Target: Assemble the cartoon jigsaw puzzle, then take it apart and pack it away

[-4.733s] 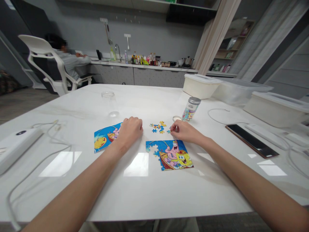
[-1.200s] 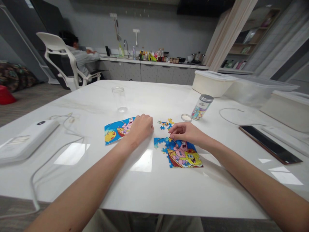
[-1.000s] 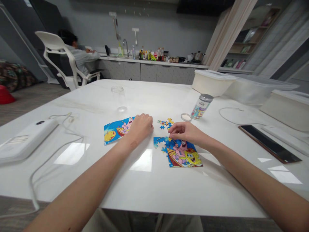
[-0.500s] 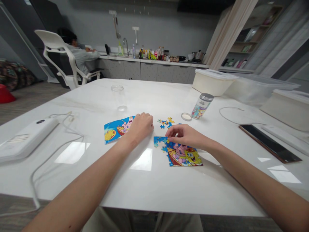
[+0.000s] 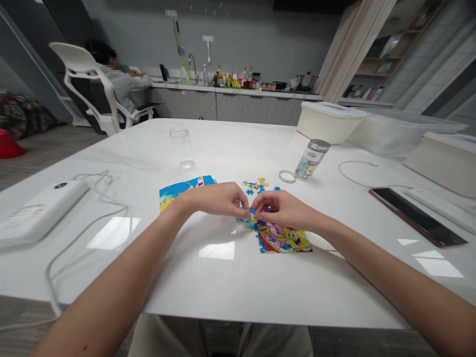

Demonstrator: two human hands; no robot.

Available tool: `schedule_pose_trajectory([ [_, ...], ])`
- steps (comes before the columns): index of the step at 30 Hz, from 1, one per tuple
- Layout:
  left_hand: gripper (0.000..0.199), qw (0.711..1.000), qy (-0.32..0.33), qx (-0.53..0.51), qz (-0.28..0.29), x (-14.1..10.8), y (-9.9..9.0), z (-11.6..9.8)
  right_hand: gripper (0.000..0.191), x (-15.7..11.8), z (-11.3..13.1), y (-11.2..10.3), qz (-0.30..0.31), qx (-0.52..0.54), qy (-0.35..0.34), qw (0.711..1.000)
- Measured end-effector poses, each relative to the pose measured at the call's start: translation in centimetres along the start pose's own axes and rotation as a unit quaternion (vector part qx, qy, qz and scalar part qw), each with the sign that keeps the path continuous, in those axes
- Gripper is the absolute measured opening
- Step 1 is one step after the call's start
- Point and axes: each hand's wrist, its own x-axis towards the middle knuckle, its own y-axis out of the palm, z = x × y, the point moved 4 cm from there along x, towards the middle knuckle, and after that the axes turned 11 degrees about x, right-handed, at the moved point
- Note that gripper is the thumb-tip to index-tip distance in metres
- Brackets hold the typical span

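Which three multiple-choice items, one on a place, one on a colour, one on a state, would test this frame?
1. Where are the left hand and right hand?
A. On the black phone
B. At the far edge of the partly built jigsaw puzzle
C. Inside the white tub

2. What colour is the cap of the cartoon-printed jar?
A. Red
B. Green
C. Silver-grey

3. How does the clear glass jar stand?
A. Upright
B. On its side
C. Held in a hand

1: B, both hands meet at that edge.
2: C, the cap shows metallic grey.
3: A, it stands on its base, rim up.
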Motion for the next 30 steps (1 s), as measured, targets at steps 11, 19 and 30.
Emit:
schedule_pose_trajectory([
  [11, 0.021, 0.999, -0.025, -0.019, 0.005, 0.29, 0.38, 0.11, 0.016, 0.06, -0.05, -0.22, -0.013, 0.047, 0.027, 0.998],
  [19, 0.02, 0.999, -0.048, 0.011, 0.004, 0.35, 0.24, 0.52, 0.014, 0.04, 0.14, -0.03, -0.004, 0.039, 0.03, 0.999],
  [30, 0.021, 0.999, -0.033, 0.008, 0.018, 0.26, 0.34, 0.07, 0.016, 0.09, -0.53, 0.18, 0.023, 0.055, 0.032, 0.998],
])
